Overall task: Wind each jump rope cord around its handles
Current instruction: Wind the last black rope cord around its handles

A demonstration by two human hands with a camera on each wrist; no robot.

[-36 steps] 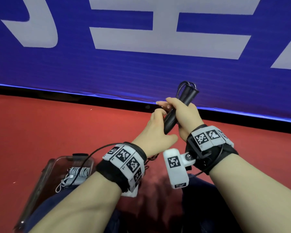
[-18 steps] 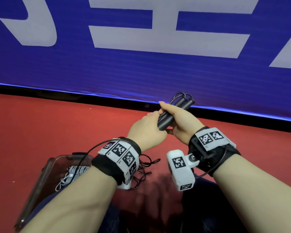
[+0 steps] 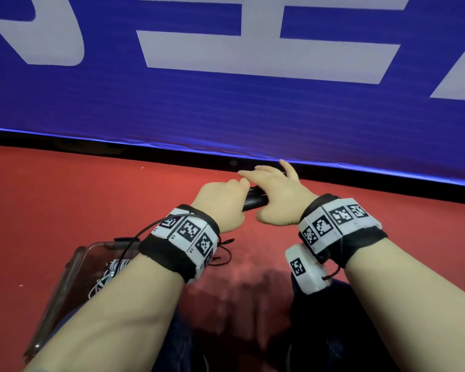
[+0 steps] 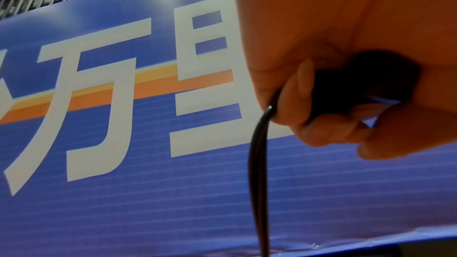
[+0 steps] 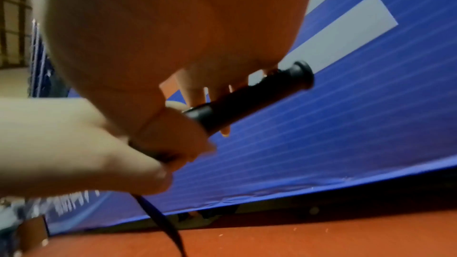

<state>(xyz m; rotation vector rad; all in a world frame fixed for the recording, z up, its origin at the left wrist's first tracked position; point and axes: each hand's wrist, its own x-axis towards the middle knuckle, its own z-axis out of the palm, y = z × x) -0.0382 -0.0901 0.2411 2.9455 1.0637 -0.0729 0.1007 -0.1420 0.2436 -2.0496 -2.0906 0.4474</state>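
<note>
Clear box (image 3: 62, 280) at 8 o'clock on the red floor (image 3: 65, 197), and just above centre the left hand (image 3: 220, 202) fists round the black handles (image 3: 254, 201), cord (image 4: 257, 163) dropping toward 6 o'clock, while the right hand (image 3: 277, 200) pinches them, thumb under, fingers stretched over.

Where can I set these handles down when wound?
Bare red floor lies left of the left hand, between the banner and the clear box, and right of the right hand. Loose cord crowds the spot under the left wrist.
</note>
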